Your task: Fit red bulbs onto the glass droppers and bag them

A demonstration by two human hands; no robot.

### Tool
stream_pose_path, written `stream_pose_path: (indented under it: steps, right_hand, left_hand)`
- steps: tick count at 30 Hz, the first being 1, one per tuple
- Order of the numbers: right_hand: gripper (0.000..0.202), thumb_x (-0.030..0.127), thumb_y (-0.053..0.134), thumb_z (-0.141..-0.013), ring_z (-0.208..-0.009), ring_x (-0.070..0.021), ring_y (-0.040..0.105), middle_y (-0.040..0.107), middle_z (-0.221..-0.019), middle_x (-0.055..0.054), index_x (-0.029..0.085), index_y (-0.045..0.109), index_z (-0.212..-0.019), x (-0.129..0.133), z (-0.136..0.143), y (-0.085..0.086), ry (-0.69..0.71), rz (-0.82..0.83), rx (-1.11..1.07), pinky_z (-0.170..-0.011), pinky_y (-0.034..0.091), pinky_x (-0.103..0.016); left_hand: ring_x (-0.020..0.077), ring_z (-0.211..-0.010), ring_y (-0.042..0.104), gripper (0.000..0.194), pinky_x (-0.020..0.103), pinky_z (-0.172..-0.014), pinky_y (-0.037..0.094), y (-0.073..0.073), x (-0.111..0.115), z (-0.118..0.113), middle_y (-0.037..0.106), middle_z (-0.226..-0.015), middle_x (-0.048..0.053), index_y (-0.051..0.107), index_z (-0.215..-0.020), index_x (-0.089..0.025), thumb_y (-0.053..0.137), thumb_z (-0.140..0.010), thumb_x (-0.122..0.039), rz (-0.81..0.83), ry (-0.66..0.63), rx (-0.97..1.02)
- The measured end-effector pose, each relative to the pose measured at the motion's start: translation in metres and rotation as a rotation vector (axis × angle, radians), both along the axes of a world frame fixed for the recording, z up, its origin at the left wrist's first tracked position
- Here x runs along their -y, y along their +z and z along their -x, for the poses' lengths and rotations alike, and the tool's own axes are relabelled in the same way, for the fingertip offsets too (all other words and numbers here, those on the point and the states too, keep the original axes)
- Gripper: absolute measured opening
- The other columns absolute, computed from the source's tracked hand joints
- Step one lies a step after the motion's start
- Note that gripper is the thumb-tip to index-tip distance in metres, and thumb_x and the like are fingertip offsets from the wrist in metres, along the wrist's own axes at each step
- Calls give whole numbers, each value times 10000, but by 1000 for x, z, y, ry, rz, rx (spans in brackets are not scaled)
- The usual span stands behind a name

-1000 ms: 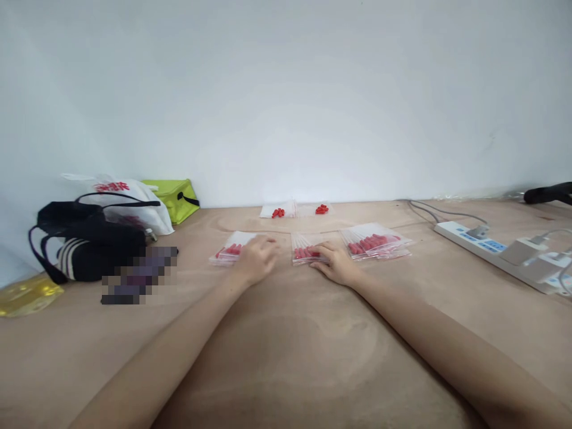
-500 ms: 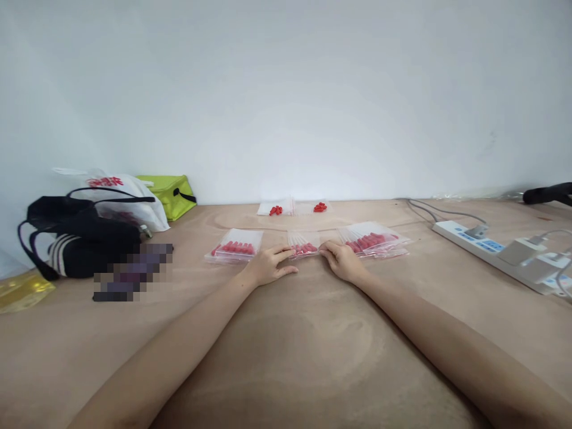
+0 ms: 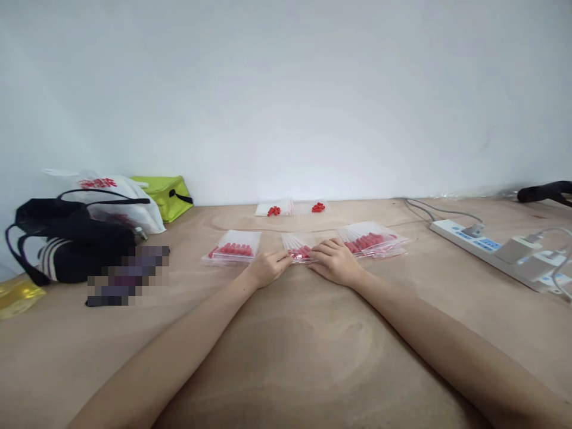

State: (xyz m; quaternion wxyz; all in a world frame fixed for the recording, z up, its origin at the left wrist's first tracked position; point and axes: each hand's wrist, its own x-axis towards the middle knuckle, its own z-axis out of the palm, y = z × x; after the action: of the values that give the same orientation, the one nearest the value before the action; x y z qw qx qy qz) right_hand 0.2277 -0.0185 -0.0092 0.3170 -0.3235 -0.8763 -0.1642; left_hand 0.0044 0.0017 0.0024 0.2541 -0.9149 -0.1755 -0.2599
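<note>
Between my hands lies a clear plastic bag (image 3: 295, 243) holding several thin white sticks with red ends. My left hand (image 3: 269, 267) has its fingers closed on the bag's near left corner. The fingers of my right hand (image 3: 336, 262) curve over the right part of the bag, with the thumb at its near edge. That hand hides part of the red ends. To the left rests a stack of similar filled bags (image 3: 236, 243). Another pile of filled bags (image 3: 373, 238) lies just right of my right hand.
Small red pieces (image 3: 274, 211) lie on flat clear bags near the wall. A black bag (image 3: 84, 244), a white plastic bag (image 3: 129, 202) and a lime-green bag (image 3: 167, 196) stand at left. On the right is a power strip (image 3: 473, 244) with plugs and cables.
My right hand has moved left over the bag, its fingers now reaching across the red ends. My left fingers have drawn closer together at the corner. The view has shifted slightly.
</note>
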Motion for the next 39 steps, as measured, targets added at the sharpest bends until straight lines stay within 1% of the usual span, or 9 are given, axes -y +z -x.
stream_pose_path:
  steps: [4, 7, 14, 19, 24, 27, 31, 35, 39]
  right_hand:
    - [152, 220, 468, -829, -786, -150, 490, 639, -836, -44, 188, 615, -846, -2, 18, 1, -1, -189, 80, -727, 307, -313]
    - [179, 196, 451, -837, -745, -146, 470, 629, -765, -34, 185, 616, -769, -6, 30, 0, -20, -250, 110, -705, 287, -314]
    - [242, 188, 410, -857, -727, -148, 439, 592, -714, -43, 167, 599, -707, -13, 41, -2, -13, -200, 161, -697, 284, -307]
    - [254, 152, 397, -858, -713, -148, 426, 583, -717, -47, 151, 594, -697, -14, 42, 2, 65, -253, 264, -682, 288, -307]
    - [195, 169, 419, -853, -711, -150, 422, 586, -722, -37, 156, 601, -785, -12, 37, 2, 30, -317, 225, -675, 280, -320]
    - [213, 151, 401, -858, -709, -141, 426, 594, -744, -38, 163, 601, -787, -12, 36, 1, 17, -323, 206, -692, 279, -321]
    - [235, 144, 390, -861, -701, -134, 435, 592, -726, -31, 171, 598, -756, -13, 36, 0, 33, -315, 207, -693, 272, -323]
    - [242, 156, 393, -862, -710, -131, 441, 595, -723, -18, 177, 597, -733, -13, 36, 1, 53, -337, 216, -709, 265, -331]
    - [257, 162, 372, -870, -711, -128, 441, 589, -710, -15, 188, 598, -751, -10, 33, 3, 53, -318, 203, -721, 259, -335]
  left_hand:
    - [118, -682, 599, 257, 222, -628, 481, -1, 1, -1, 641, -776, 42, 600, -830, -143, 352, -889, -180, 63, 0, 38]
    - [119, -686, 604, 263, 223, -631, 486, -3, 0, 0, 644, -798, 46, 603, -828, -146, 351, -889, -186, 94, 19, 49]
    - [123, -711, 610, 286, 231, -648, 494, -3, -1, 2, 656, -813, 43, 608, -843, -156, 329, -898, -182, 23, -1, 60]
    - [136, -670, 606, 285, 250, -600, 481, 1, 1, 3, 657, -751, 48, 615, -790, -150, 346, -886, -162, -47, -6, 9]
    - [133, -658, 606, 235, 243, -587, 481, 1, 3, 5, 656, -758, 47, 611, -801, -153, 389, -874, -182, -2, 17, 98]
    - [130, -678, 611, 207, 238, -603, 490, 0, 3, 7, 659, -773, 43, 612, -816, -157, 414, -866, -189, 19, 5, 132]
    - [129, -733, 614, 203, 249, -656, 502, 0, 2, 6, 666, -825, 41, 614, -856, -171, 411, -865, -177, -9, -9, 99]
    - [136, -709, 611, 223, 258, -636, 505, 0, 2, 4, 667, -788, 46, 616, -833, -162, 395, -861, -150, -42, -26, 62]
    - [140, -718, 609, 238, 269, -650, 505, 0, 3, 4, 663, -770, 54, 615, -826, -164, 380, -862, -154, 3, -30, 60]
